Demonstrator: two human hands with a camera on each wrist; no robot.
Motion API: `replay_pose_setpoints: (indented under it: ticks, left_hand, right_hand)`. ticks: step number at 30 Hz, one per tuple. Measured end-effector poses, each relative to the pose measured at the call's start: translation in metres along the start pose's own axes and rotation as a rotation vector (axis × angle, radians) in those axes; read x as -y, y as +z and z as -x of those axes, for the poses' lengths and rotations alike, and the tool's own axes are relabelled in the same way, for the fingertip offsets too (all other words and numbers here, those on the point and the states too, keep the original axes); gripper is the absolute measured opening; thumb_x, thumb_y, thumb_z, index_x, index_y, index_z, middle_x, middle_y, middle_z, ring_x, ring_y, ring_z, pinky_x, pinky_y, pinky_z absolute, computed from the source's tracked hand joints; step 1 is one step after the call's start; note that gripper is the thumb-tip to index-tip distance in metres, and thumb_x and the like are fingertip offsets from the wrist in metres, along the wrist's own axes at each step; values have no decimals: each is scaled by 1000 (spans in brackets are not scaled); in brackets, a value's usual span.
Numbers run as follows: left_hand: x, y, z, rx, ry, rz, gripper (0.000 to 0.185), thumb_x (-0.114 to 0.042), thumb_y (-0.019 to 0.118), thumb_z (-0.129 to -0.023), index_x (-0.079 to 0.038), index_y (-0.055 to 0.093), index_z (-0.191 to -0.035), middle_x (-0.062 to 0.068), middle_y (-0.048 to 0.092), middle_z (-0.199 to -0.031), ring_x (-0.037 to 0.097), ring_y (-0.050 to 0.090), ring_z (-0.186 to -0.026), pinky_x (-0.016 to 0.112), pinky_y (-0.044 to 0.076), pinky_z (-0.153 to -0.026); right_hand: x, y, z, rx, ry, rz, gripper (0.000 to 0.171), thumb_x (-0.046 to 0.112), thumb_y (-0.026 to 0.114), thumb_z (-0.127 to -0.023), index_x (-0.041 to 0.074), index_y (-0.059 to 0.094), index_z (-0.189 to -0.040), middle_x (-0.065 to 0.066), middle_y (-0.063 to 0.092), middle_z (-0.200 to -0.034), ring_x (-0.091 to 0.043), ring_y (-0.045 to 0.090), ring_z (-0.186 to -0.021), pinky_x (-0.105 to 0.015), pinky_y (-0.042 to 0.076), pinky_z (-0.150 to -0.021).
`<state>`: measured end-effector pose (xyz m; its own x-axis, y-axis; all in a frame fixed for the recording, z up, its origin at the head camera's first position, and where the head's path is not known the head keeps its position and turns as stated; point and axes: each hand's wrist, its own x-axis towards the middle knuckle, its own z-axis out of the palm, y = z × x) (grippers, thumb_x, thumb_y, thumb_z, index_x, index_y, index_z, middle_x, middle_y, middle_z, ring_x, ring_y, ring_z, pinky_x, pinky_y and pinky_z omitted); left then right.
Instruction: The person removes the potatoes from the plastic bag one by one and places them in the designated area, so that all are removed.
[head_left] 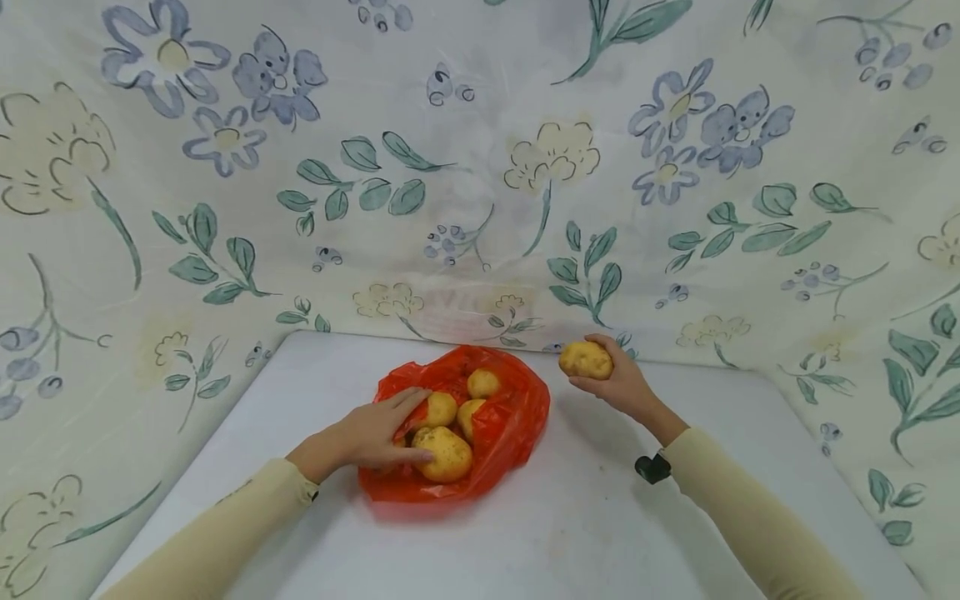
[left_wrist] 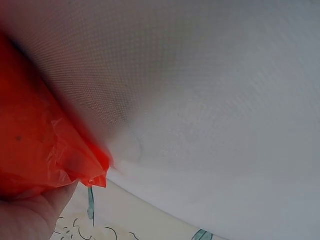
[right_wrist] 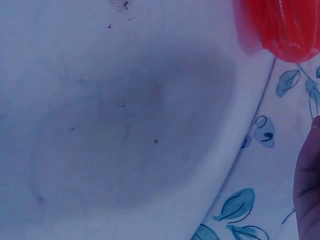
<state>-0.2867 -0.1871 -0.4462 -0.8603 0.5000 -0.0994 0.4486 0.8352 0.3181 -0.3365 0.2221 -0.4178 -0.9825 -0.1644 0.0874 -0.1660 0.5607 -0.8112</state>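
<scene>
A red plastic bag [head_left: 517,417] lies spread on the table with several yellow potatoes [head_left: 444,456] inside its mouth. My left hand [head_left: 378,429] rests over the bag's left side, fingers stretched across it and thumb at the largest potato. In the left wrist view, part of that hand [left_wrist: 30,217] lies against the red plastic. To the right of the bag, my right hand [head_left: 618,383] holds one potato [head_left: 587,361] up above the far part of the table, between thumb and fingers. Only an edge of this hand [right_wrist: 307,185] enters the right wrist view.
The white table [head_left: 570,533] carries small dark specks to the right of the bag. Floral-patterned sheeting [head_left: 480,192] rises behind the table's far edge and along both sides. A dark heart-shaped piece [head_left: 652,468] hangs at the right sleeve's cuff.
</scene>
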Motion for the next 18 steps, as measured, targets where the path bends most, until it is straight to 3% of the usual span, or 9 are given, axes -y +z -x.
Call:
replay_pose_setpoints:
  ticks: [4, 11, 18]
  left_hand:
    - [0, -1, -2, 4, -7, -3, 107, -80, 57, -78, -16, 24, -157, 14, 31, -160, 37, 51, -132, 59, 44, -104]
    - [0, -3, 0, 5, -11, 8, 107, -80, 56, -78, -18, 23, -158, 14, 31, -160, 36, 53, -128, 59, 46, -103]
    - [-2, -2, -1, -6, -3, 19, 106, -79, 58, -78, -16, 26, -157, 14, 31, -160, 37, 51, -131, 61, 44, -104]
  right_hand:
    - [-5, -3, 1, 4, 11, 5, 79, 29, 80, -84, 17, 34, -147, -17, 47, -138, -34, 50, -111, -33, 53, -81]
    - [-14, -2, 2, -8, 47, -17, 76, 30, 79, -84, 18, 36, -145, -18, 48, -133, -34, 52, -105, -30, 53, -70]
    - [-28, 3, 1, -8, 96, 25, 80, 42, 83, -78, 16, 39, -141, -16, 52, -131, -31, 54, -108, -34, 54, -82]
